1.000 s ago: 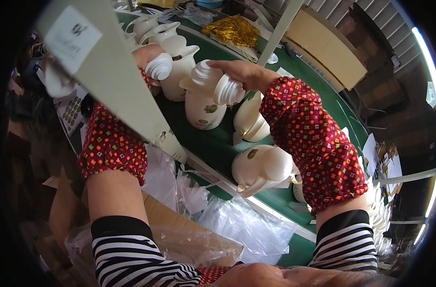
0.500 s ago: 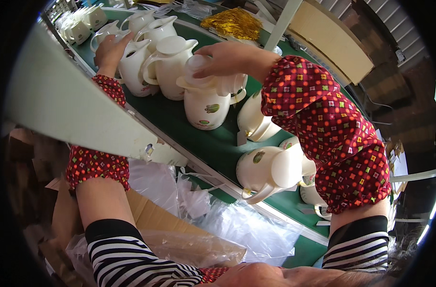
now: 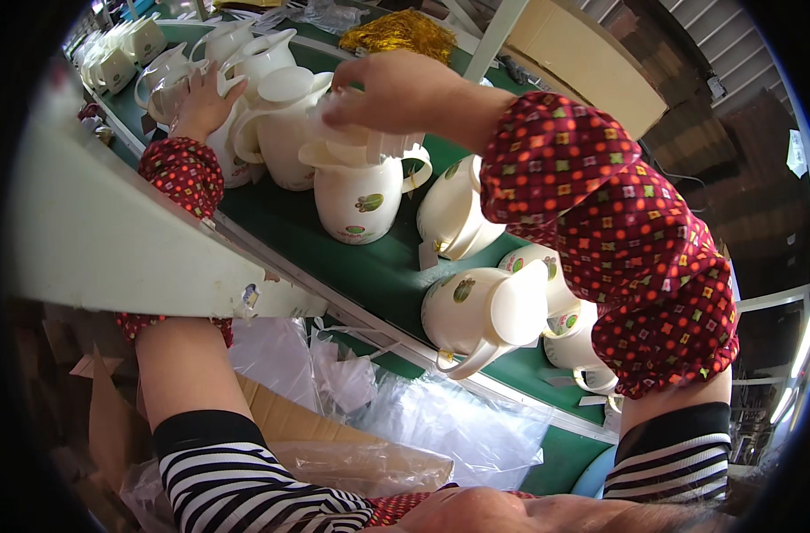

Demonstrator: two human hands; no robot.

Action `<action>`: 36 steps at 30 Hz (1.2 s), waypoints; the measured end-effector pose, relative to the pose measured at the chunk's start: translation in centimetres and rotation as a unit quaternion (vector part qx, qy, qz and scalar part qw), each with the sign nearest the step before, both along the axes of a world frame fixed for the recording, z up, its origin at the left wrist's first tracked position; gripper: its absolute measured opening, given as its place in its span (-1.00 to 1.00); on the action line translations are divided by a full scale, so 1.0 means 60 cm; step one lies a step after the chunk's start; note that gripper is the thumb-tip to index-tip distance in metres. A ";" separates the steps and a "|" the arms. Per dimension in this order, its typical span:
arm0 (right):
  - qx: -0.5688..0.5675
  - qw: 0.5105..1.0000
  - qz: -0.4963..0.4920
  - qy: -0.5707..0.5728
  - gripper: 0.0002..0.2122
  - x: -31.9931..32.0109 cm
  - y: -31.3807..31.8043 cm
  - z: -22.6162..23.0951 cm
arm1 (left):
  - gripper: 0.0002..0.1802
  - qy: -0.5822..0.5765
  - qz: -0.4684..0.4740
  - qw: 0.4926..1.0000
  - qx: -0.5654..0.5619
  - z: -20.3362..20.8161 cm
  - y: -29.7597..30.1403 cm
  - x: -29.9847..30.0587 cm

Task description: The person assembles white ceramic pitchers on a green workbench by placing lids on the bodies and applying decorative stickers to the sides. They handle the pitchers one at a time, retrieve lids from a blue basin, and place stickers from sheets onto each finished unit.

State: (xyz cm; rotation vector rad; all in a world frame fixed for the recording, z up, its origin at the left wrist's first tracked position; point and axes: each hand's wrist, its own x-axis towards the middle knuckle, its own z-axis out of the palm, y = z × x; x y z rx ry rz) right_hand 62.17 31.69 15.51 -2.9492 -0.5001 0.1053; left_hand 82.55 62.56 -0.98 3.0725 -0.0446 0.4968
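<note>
The green bench point(image 3: 276, 211) ran diagonally in front of the person, as I saw it, and carried the work. A pale panel point(image 3: 120, 244) crossed the person's left forearm and hid its middle part. Clear plastic bags point(image 3: 462, 417) lay below the near edge of the bench, next to cardboard point(image 3: 285, 410). A bundle of gold tinsel point(image 3: 400, 35) lay at the far side.

The white jugs were distributed as follows. The near jug point(image 3: 359, 197) stood upright under the right hand point(image 3: 391, 89). The middle jug point(image 3: 285, 147) stood beside it, to the left. The front jug point(image 3: 458, 311), lidded, was nearest the person's body.

Right hand: fingers curled around white lids point(image 3: 394, 147), held at the mouth of the near jug. The hand covered the mouth; lid seating could not be confirmed.

Left hand point(image 3: 202, 105): fingers spread, thumb out, among the far jugs. No gripped part was visible; contact with a jug could not be determined.

Change noted: one second earlier, the middle jug showed an uncovered mouth and the left hand held a lid close to it. At this moment a round lid point(image 3: 287, 84) covered that mouth. In my judgement, the middle jug was closed and the left hand freed, while the near jug remained unconfirmed.

A small tag point(image 3: 429, 255) hung by the jug to the right.
</note>
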 end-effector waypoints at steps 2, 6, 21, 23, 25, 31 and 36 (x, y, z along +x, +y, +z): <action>0.047 0.999 0.004 -0.016 -0.49 0.004 -0.011 0.013 | -0.12 -0.052 -0.006 0.997 -0.054 0.004 0.020 -0.006; 0.150 0.988 0.001 -0.032 -0.55 -0.014 -0.042 0.000 | -0.20 -0.266 0.002 0.947 -0.180 0.010 0.026 -0.059; 0.562 0.812 -0.092 0.125 -0.67 -0.413 0.002 -0.001 | -0.35 -0.002 -0.311 0.874 -0.374 0.003 -0.098 -0.833; 0.629 0.746 -0.144 0.161 -0.67 -0.475 -0.015 0.011 | -0.44 0.088 -0.295 0.851 -0.425 -0.016 -0.117 -0.843; 0.682 0.659 -0.215 0.233 -0.71 -0.549 -0.049 0.005 | -0.39 0.103 -0.295 0.863 -0.397 -0.027 -0.151 -0.820; 0.704 0.452 -0.299 0.459 -0.49 -0.813 -0.128 -0.149 | -0.31 0.094 -0.238 0.954 -0.154 -0.120 -0.273 -0.661; 0.632 0.400 -0.326 0.578 -0.27 -0.981 -0.127 -0.134 | -0.61 0.180 -0.117 0.976 -0.039 -0.208 -0.318 -0.598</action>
